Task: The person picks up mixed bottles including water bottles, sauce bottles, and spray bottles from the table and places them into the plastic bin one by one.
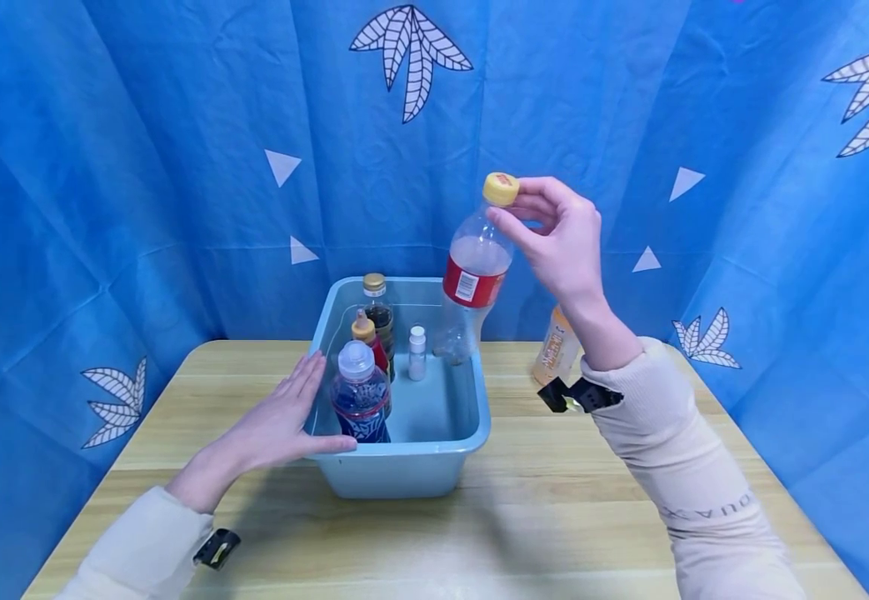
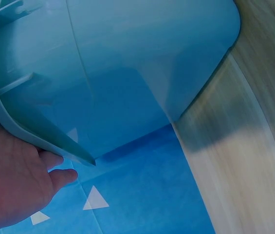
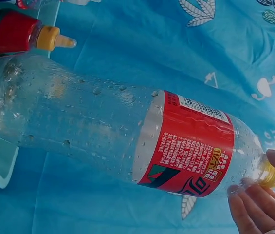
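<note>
My right hand (image 1: pixel 557 237) pinches a clear plastic bottle (image 1: pixel 476 275) at its neck, just under the yellow cap. Tilted, the bottle hangs with its base over the right side of a light blue basin (image 1: pixel 404 471). Its red label (image 3: pixel 191 146) and droplets inside show in the right wrist view. My left hand (image 1: pixel 277 425) rests on the basin's left front corner, fingers straight along the rim and thumb on the front edge. Inside the basin stand a blue-labelled bottle (image 1: pixel 361 396), a red squeeze bottle (image 1: pixel 364 331), a dark bottle with a gold cap (image 1: pixel 376 293) and a small white-capped vial (image 1: pixel 417 354).
An orange-and-white bottle (image 1: pixel 556 350) stands on the wooden table (image 1: pixel 554 517), right of the basin and partly behind my right forearm. Blue curtains (image 1: pixel 202 150) with leaf and triangle prints hang behind the table and along both sides.
</note>
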The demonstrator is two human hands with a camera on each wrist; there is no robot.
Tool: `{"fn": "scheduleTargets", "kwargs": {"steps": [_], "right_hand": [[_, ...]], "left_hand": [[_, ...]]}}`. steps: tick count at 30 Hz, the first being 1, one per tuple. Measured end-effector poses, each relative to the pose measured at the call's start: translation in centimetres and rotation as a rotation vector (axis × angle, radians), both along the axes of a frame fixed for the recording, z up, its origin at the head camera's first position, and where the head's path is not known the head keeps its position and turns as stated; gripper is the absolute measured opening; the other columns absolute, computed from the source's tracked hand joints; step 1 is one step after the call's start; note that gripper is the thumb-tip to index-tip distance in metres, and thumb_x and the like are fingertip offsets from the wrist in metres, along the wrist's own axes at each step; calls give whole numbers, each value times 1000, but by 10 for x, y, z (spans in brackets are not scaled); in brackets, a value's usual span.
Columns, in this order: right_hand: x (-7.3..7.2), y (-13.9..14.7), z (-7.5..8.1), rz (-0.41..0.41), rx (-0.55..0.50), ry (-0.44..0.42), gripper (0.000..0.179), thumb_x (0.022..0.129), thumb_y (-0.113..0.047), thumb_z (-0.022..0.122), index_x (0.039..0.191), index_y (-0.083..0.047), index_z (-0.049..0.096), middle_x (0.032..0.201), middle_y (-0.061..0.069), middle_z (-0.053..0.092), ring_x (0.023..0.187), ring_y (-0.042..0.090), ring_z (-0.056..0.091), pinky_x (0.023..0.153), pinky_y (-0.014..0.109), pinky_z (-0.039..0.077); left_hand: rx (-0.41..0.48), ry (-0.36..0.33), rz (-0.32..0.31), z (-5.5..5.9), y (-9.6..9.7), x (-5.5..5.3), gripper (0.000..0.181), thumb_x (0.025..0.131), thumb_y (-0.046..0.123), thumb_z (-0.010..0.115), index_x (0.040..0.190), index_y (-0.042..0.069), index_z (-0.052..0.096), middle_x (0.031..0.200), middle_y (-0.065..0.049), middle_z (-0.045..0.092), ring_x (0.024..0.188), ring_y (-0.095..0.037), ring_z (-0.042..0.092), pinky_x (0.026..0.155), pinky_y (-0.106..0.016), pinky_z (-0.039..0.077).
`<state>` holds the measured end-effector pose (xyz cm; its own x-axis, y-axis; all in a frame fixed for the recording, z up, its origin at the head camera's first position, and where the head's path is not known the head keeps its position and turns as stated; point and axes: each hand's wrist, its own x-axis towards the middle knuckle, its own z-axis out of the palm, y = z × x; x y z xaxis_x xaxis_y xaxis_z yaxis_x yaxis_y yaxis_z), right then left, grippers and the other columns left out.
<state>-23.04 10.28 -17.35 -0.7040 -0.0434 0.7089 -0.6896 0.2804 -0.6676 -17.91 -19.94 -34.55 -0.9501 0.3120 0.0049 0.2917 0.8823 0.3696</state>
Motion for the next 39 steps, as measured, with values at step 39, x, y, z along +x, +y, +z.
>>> {"fn": "scheduleTargets", "kwargs": {"steps": [39], "right_hand": [[-53,-20,-85,-19,85,-108,32,78,-22,68,104,-6,60,101,7,65,91,14,61,79,30,49]], "left_hand": [[-10,19,15,-4,2,1,117,63,75,52,142,6,0,147,-15,0,133,-34,2,101,-55,14]]}}
